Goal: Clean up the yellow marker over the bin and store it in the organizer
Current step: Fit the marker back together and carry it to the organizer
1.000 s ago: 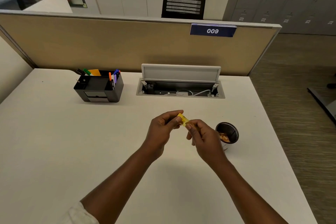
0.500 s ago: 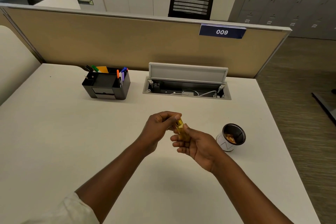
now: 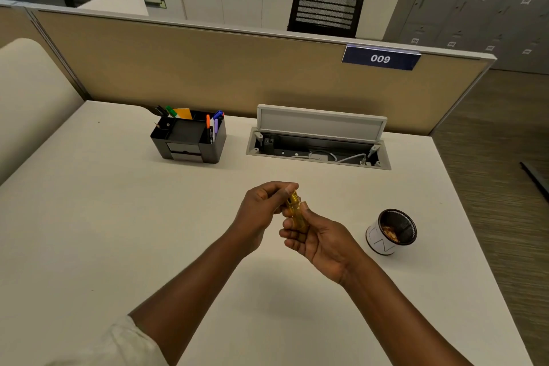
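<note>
translucent yellow plastic, short and stubby: the yellow marker [image 3: 295,209] is held above the white desk [image 3: 89,232] between both hands, left hand [image 3: 261,211] pinching its upper end with curled fingers, right hand [image 3: 316,239] cupping its lower body with thumb on top. one marker in hand, one mesh bin [image 3: 391,230] well apart to the right with orange-brown scraps inside, one black organizer [image 3: 188,140] at the rear. organizer contents: several pens, exact number unclear.
</note>
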### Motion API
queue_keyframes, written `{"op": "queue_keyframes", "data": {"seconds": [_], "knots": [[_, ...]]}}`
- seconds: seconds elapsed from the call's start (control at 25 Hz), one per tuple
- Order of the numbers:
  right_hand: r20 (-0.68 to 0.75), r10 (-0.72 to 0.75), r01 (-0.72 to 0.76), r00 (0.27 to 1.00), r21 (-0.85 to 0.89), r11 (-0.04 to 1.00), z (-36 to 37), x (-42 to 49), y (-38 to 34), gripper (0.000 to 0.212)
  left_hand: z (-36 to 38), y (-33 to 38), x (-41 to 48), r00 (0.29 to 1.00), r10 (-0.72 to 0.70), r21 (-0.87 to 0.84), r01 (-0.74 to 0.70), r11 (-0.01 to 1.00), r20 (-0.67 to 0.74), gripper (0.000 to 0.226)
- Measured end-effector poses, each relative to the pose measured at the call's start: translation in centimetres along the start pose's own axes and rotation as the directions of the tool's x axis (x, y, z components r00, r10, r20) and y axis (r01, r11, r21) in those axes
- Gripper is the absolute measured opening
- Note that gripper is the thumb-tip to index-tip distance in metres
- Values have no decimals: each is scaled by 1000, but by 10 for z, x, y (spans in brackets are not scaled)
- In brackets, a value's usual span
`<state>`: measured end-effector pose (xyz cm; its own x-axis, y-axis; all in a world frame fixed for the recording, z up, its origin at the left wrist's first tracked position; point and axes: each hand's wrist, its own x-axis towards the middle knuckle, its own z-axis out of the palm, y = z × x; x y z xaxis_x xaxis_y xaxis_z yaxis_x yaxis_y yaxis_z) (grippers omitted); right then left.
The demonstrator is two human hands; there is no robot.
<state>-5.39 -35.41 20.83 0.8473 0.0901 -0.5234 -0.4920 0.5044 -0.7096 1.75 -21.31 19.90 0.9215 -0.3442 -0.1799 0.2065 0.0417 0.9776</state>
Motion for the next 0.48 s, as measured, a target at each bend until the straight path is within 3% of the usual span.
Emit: {"op": "queue_keyframes", "data": {"seconds": [0.2, 0.36, 0.48], "knots": [[-20, -72, 72, 997, -16, 997, 14, 16, 5, 43, -7, -11, -7, 988, -156, -149, 152, 977, -14, 51], [-35, -75, 71, 997, -92, 993, 25, 28, 15, 42, -23, -24, -12, 988, -153, -201, 156, 967, 28, 30], [-56, -54, 42, 997, -193, 980, 33, 40, 25, 48, -37, -25, -9, 987, -161, -172, 155, 973, -25, 25]]}}
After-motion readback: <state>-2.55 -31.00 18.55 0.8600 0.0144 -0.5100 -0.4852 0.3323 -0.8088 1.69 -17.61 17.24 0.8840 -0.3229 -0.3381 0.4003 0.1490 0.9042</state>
